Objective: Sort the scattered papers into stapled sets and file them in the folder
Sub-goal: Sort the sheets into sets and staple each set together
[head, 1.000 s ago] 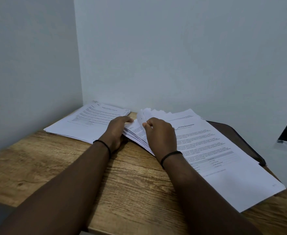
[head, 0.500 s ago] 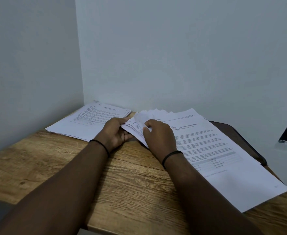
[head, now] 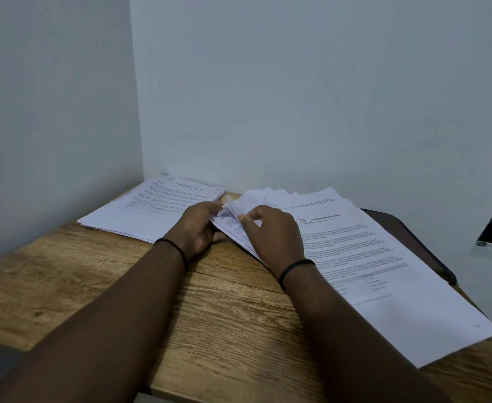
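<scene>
Head view shows me mid-sort: my left hand [head: 197, 228] pinches the near corner of the fanned papers [head: 355, 257], my right hand [head: 271, 231] curls over them, fingertips lifting sheet corners. 1 sorted pile [head: 157, 207] lies beyond my left hand; the dark folder [head: 413, 239] sits right of my right hand. Next, I would separate 1 set cleanly.

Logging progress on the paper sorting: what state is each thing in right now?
Left hand: grips the fanned pile's corner.
Right hand: pinches lifted sheet corners.
Fanned pile: spread out, corners raised, lying partly on the folder.
Left stack: flat, roughly squared, untouched.
Folder: flat, mostly under papers.
</scene>
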